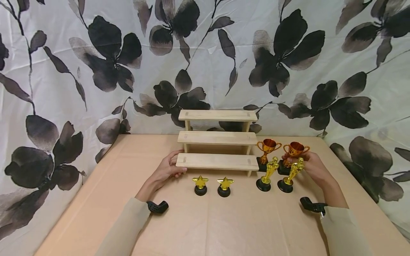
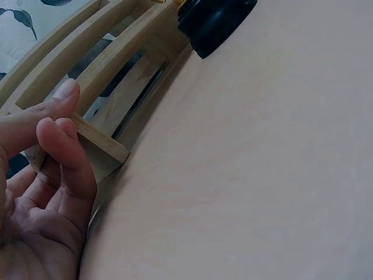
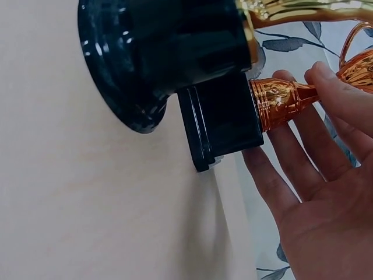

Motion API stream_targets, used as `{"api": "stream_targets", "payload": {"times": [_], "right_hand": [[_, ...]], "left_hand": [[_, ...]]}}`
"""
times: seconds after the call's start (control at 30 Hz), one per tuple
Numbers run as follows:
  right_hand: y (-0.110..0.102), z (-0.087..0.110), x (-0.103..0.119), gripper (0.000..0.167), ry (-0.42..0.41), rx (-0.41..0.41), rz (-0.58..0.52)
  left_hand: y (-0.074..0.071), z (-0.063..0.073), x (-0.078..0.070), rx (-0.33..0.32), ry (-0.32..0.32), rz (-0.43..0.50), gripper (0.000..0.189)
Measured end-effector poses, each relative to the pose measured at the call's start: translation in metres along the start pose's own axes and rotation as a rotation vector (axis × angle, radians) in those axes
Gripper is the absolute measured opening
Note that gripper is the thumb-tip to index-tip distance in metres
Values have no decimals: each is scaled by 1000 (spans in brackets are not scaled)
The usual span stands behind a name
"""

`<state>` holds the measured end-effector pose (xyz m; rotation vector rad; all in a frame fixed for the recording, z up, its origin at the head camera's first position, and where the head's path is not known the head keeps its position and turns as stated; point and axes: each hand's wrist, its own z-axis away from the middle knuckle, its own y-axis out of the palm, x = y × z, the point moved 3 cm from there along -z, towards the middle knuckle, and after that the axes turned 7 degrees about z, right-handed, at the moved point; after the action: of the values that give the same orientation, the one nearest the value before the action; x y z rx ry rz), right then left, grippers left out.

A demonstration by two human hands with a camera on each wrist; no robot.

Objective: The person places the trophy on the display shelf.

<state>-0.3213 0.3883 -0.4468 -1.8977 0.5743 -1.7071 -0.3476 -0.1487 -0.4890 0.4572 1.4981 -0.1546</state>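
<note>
My left hand (image 1: 167, 168) holds the left end of the lowest step of a three-step wooden display stand (image 1: 217, 161). In the left wrist view the thumb lies along the board's end, with curled fingers (image 2: 73, 175) beside it. My right hand (image 1: 315, 166) grips the stem of the right-hand copper-coloured trophy cup (image 1: 296, 148), thumb on one side and fingers on the other. That cup's black square base (image 3: 224, 119) shows in the right wrist view. A second copper trophy cup (image 1: 269, 145) stands to its left. Two gold figure statuettes, one left (image 1: 271, 168) and one right (image 1: 295, 171), stand in front of the cups.
Two small gold star trophies, one left (image 1: 200, 182) and one right (image 1: 225, 184), stand before the stand on black round bases. Everything rests on a light tan table (image 1: 240, 224). Behind it hangs a white cloth (image 1: 224, 78) with dark flowers.
</note>
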Motion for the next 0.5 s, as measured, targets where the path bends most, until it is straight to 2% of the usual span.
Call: {"api": "stream_targets", "payload": {"times": [0.3, 0.5], "right_hand": [[-5, -1, 12, 48, 17, -6, 75], [-10, 3, 24, 45, -30, -33, 37]], "left_hand": [[0, 1, 0, -6, -12, -1, 88], [-2, 1, 2, -7, -17, 19, 87]]}}
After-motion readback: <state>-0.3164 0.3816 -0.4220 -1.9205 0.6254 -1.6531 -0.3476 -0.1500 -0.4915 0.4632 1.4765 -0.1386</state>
